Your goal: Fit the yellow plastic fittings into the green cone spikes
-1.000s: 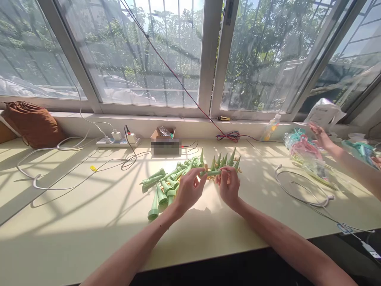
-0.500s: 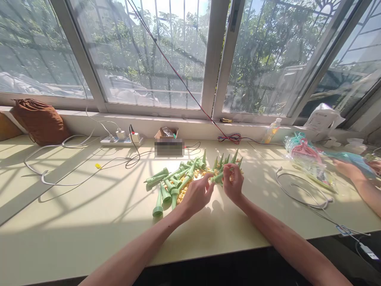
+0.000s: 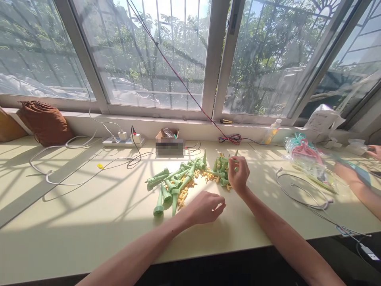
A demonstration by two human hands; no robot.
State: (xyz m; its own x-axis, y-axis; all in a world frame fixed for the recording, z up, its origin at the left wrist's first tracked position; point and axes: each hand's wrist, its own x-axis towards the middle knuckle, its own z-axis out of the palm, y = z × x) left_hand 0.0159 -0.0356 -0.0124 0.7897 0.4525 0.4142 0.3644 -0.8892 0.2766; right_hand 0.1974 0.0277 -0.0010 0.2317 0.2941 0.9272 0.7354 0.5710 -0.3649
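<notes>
My right hand (image 3: 239, 174) is closed at the fingertips on a green plastic cone-shaped spike (image 3: 225, 159), partly hidden by the fingers, over the right-hand cluster of pieces. My left hand (image 3: 206, 207) hovers nearer the table's front, its fingers curled and the thumb close to the index finger; whatever may be between them is too small to make out. Left of it lies a heap of green hollow spikes (image 3: 175, 182), some with wide collars. Small yellow plastic pieces (image 3: 182, 198) are scattered along the heap and beside the right-hand cluster.
A power strip (image 3: 123, 141), a small open carton (image 3: 167, 134) and bundled wires (image 3: 229, 138) line the window side. Plastic-bagged items (image 3: 309, 159) and a looped grey cable (image 3: 300, 202) lie right. Another person's arm (image 3: 354, 180) reaches in there. A brown bag (image 3: 44, 123) stands far left.
My left hand has drawn back toward the front, away from my right hand. My right hand has shifted slightly right, over the cluster. The other person's hands have moved at the right.
</notes>
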